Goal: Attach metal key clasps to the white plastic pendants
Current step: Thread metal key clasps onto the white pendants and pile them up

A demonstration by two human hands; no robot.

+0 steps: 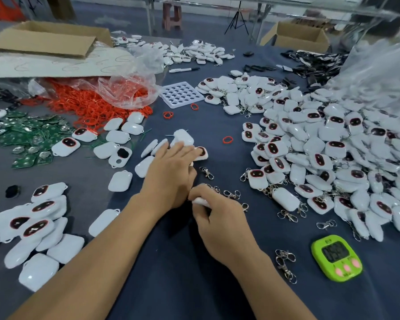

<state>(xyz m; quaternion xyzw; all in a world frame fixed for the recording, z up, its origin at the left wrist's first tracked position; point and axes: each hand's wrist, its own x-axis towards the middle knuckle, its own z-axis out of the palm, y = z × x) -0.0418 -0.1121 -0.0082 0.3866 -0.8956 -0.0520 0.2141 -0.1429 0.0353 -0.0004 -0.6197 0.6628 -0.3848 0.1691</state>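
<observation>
A worker's right hand curls its fingers round a small white plastic pendant, pinching it low over the dark blue cloth-covered worktable. Just beside it lie loose silver metal key clasps. The left hand reaches forward with straight fingers over a second white pendant with a dark, red-rimmed face; blur hides whether it touches. To the right rises a large heap of white pendants, many already carrying clasps.

The step in hand looks like the start of a fresh piece: a pendant is held, with no clasp visibly on it. The next move likely calls for lifting one clasp from the cloth and working its ring through the pendant's small corner loop, a fine job for both hands.

A lime-green digital timer shows digits too blurred to read. Pen loops on a pale sheet spell nothing legible, and no brand can be made out.
</observation>
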